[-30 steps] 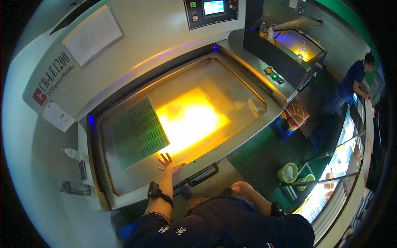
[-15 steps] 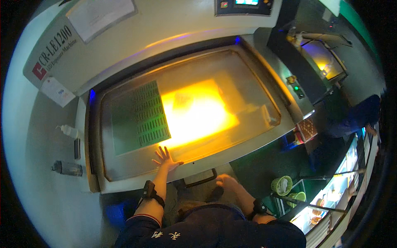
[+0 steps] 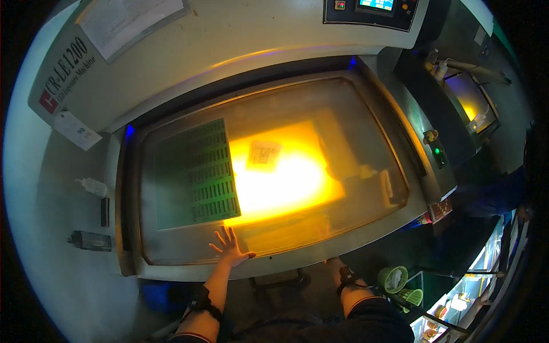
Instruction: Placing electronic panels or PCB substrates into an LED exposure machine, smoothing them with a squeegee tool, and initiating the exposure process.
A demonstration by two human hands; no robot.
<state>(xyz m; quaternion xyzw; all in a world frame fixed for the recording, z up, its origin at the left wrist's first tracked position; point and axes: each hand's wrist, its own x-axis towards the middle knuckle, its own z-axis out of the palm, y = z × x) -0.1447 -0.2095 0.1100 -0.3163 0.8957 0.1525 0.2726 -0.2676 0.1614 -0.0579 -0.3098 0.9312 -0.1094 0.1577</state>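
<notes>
My left hand [image 3: 230, 250] lies with fingers spread on the near edge of the machine's framed bed [image 3: 189, 243]. Just beyond its fingertips is a green panel [image 3: 214, 197], patterned with rows of dark slots on its right part. A bright yellow glow [image 3: 286, 177] fills the middle of the bed, right of the panel. A small printed patch [image 3: 264, 153] shows within this glow. My right hand [image 3: 333, 264] is at the front edge of the machine, partly tucked below the rim, and its fingers are hidden.
A control panel with a screen [image 3: 374, 6] is at the top. A squeeze bottle [image 3: 92, 187] and a grey cylinder [image 3: 90, 240] stand at the left. Green baskets [image 3: 393, 279] and a lit rack [image 3: 454, 303] are at the lower right. A dark-clothed person [image 3: 503, 191] is at the far right.
My right hand has moved forward and right to the machine's front rim. My left hand stays spread at the bed's near edge. The view has shifted, and the printed patch shows more clearly.
</notes>
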